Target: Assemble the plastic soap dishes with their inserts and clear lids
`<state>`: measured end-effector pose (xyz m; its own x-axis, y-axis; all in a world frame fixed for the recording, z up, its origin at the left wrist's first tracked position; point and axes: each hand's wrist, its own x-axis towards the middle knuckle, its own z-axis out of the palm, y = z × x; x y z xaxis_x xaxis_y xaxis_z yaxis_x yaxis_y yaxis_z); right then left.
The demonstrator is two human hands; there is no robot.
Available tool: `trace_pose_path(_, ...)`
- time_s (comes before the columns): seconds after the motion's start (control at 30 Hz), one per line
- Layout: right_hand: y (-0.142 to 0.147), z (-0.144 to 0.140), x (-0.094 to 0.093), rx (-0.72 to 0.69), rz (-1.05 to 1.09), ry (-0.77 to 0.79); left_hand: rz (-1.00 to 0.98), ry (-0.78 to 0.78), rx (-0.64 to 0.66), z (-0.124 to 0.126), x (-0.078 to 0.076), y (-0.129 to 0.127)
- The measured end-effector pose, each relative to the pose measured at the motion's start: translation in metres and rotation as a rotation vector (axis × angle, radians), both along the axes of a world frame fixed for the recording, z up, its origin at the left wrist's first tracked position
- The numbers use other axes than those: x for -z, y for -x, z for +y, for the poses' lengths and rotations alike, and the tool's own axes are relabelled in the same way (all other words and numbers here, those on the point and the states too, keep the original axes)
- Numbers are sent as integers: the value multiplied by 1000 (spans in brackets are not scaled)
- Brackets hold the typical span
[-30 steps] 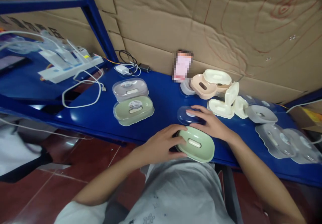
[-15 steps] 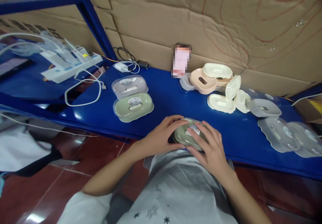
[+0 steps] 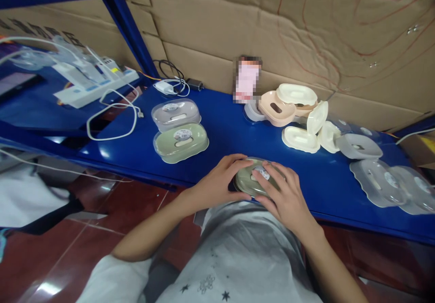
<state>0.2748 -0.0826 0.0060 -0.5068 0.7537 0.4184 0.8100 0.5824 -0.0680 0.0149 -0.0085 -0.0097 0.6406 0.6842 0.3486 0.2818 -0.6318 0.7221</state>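
At the front edge of the blue table, a green soap box [image 3: 248, 183] with a clear lid and a round label lies between my two hands. My left hand [image 3: 220, 180] grips its left end, thumb on the near side and fingers on the far side. Over its right part curves my right hand [image 3: 282, 194], fingertips pressing the lid near the label. To the left stand a lidded green soap box [image 3: 193, 146] and, behind it, a lidded grey soap box [image 3: 186, 110].
Cream trays [image 3: 301, 139], a peach tray [image 3: 278, 112] and a grey tray [image 3: 362, 148] lie at the right, with clear lids [image 3: 377, 185] near the front edge. A phone [image 3: 247, 80] leans at the back. A power strip [image 3: 91, 90] and white cable [image 3: 112, 137] are at the left.
Both hands stay around the green soap box with almost the same hold. The whole view has shifted slightly; nothing on the table has visibly moved.
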Motion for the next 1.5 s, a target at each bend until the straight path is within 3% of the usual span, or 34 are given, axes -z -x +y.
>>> trace_pose_path(0.37, -3, -3, 9, -11, 129, 22, 20, 37, 0, 0, 2, -1)
trace_pose_path(0.57, -2, -7, 20, 32, 152, -52, 11, 37, 9, -1, 1, -1)
trace_pose_path(0.8, -14, -7, 12, -42, 226, 94, 16, -36, 20, -1, 0, -2)
trace_pose_path(0.97, -11, -3, 12, -17, 192, 54, 143, -234, -46, -9, -4, 0)
trace_pose_path(1.07, -4, 5, 7, 43, 98, 42, 266, -506, -265, -13, -12, 18)
trace_pose_path(1.13, 3, 15, 1, 45, 1, 56, 323, -633, -496, -11, -18, 39)
trace_pose_path(1.23, 19, 43, -10, 14, -153, 60, 402, -658, -737, 2, -22, 75)
trace_pose_path(1.4, 74, 117, -21, 106, -240, 97, 512, -491, -754, 32, -13, 115)
trace_pose_path(1.5, 92, 156, -27, 114, -192, 129, 508, -479, -743, 43, -10, 126)
